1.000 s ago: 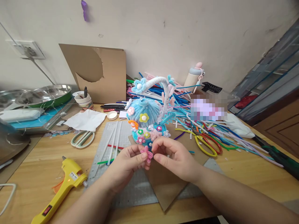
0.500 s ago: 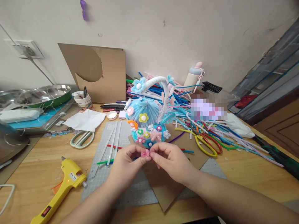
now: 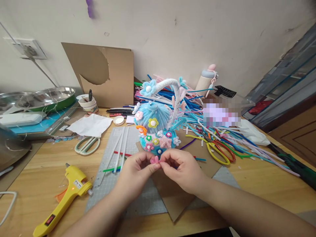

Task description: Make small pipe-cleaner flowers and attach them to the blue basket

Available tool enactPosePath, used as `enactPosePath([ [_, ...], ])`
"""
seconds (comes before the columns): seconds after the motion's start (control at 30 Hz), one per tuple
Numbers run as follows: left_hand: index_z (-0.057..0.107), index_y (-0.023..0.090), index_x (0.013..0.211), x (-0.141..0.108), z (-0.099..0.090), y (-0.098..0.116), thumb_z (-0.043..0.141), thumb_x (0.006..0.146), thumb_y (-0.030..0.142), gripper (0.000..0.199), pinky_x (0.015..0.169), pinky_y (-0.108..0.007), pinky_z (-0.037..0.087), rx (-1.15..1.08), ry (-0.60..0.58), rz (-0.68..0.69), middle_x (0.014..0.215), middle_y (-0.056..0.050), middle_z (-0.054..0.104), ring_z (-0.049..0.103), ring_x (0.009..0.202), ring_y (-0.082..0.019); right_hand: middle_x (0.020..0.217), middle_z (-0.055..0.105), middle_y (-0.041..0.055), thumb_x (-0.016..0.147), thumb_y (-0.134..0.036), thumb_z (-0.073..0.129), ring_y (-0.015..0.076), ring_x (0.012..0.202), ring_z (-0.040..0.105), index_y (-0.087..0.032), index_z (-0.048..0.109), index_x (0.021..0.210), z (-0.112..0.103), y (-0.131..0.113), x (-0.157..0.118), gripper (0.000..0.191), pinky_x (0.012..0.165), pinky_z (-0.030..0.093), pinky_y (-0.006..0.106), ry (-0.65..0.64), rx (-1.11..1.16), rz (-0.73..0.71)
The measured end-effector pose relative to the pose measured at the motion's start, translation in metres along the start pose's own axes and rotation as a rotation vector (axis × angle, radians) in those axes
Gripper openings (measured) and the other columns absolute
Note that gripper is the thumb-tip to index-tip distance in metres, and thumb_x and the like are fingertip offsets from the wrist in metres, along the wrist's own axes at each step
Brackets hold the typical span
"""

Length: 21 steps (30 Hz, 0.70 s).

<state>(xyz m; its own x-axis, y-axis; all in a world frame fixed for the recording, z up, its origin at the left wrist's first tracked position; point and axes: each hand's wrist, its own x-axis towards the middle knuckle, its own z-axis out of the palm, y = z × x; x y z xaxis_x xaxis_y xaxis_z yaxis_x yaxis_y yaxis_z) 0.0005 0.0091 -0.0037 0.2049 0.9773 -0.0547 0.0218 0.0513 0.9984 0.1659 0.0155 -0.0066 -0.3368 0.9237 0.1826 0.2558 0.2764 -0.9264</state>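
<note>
A small looped piece of pink pipe cleaner (image 3: pixel 155 159) is pinched between my two hands. My left hand (image 3: pixel 138 172) grips it between thumb and forefinger. On its right side, my right hand (image 3: pixel 181 169) has thumb and fingertips closed on the same piece. Just behind my fingers stands a blue fuzzy basket (image 3: pixel 154 115) with a tall white-wrapped handle (image 3: pixel 176 95), a blue flower near the handle's left end and several small coloured flowers on its body. Beneath my hands lie a brown cardboard sheet (image 3: pixel 172 200) and a grey cutting mat (image 3: pixel 148 200).
A yellow glue gun (image 3: pixel 74 189) lies at left, with pale-handled scissors (image 3: pixel 87 145) behind it. Clear sticks (image 3: pixel 118 149) rest on the mat. Yellow-handled pliers (image 3: pixel 217 153) and many loose pipe cleaners (image 3: pixel 197 112) lie at right. Cut cardboard (image 3: pixel 120 75) leans on the wall.
The pink loop has turned a little between my fingertips, one part now standing more upright. Both hands stay in nearly the same place. The view has shifted slightly.
</note>
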Motion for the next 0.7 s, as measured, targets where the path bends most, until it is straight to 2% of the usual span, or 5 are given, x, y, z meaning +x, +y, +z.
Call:
enactPosePath([
  [0.27,0.061,0.015,0.071,0.0012,-0.0032,-0.0025,0.069,0.076,0.029,0.017,0.069,-0.028,0.043,0.198,-0.040,0.150,0.074,-0.003,0.064,0.056,0.072,-0.016,0.049,0.044,-0.0070,0.072,-0.025,0.061,0.0039,0.042,0.034,-0.016,0.053,0.063,-0.0015,-0.0049,0.0054,0.015,0.041,0.024,0.019,-0.120,0.445,0.318],
  [0.43,0.062,0.015,0.073,0.0011,-0.0041,-0.0051,0.066,0.079,0.026,0.013,0.071,-0.030,0.045,0.337,-0.007,0.238,0.077,-0.004,0.067,0.060,0.075,-0.017,0.047,0.049,-0.0063,0.063,-0.024,0.068,0.0014,0.037,0.032,-0.016,0.049,0.060,0.0010,-0.0026,0.0063,0.020,0.038,0.016,0.017,-0.111,0.736,0.551],
  [0.57,0.062,0.015,0.073,0.0023,-0.0054,-0.0043,0.065,0.080,0.027,0.014,0.071,-0.030,0.046,0.362,0.004,0.224,0.077,-0.005,0.067,0.061,0.075,-0.018,0.050,0.051,-0.0060,0.065,-0.029,0.071,0.0029,0.039,0.038,-0.016,0.049,0.064,-0.0016,-0.0032,0.0072,0.026,0.037,0.020,0.016,-0.159,0.770,0.547],
  [0.7,0.063,0.016,0.074,0.0028,-0.0056,-0.0031,0.067,0.078,0.027,0.013,0.072,-0.030,0.045,0.378,-0.013,0.211,0.077,-0.005,0.067,0.061,0.075,-0.018,0.048,0.047,-0.0078,0.071,-0.029,0.066,0.0036,0.038,0.036,-0.017,0.052,0.068,-0.0035,-0.0026,0.0077,0.018,0.036,0.024,0.016,-0.169,0.625,0.472],
])
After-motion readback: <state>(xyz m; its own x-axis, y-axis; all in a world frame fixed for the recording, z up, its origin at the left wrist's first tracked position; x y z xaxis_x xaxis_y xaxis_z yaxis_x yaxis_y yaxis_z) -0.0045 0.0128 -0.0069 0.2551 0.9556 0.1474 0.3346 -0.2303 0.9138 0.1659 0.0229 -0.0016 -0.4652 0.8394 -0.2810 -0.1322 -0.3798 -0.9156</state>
